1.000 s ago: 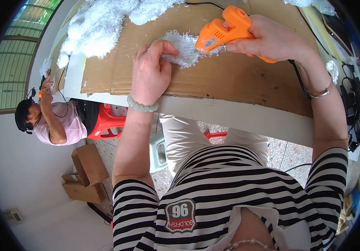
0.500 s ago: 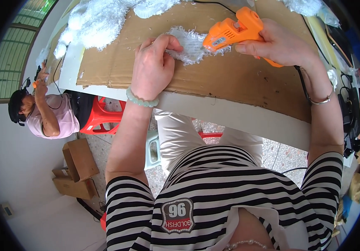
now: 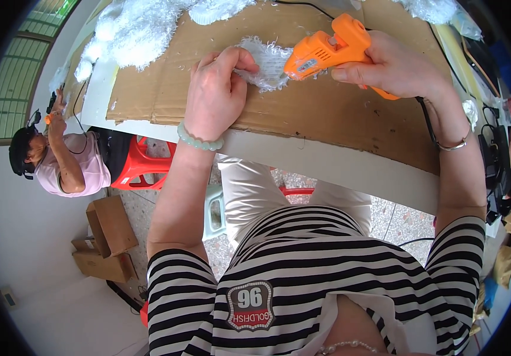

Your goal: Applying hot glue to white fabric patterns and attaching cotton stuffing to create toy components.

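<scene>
Orange glue gun [image 3: 326,52] in the head view, its handle wrapped in the right hand [image 3: 401,65]. Left hand [image 3: 217,89] is curled in, looks like it's pinching the near left edge of a fuzzy white piece [image 3: 269,64] on the cardboard [image 3: 320,113]. So the piece lies just right of that hand, visible length running roughly left to right. Left's nearer; right only gets there via the nozzle. Can't tell if that's touching.

Soft, bright light nearly bleaches the white fluff [image 3: 139,38] inside a dark fisheye rim.
</scene>
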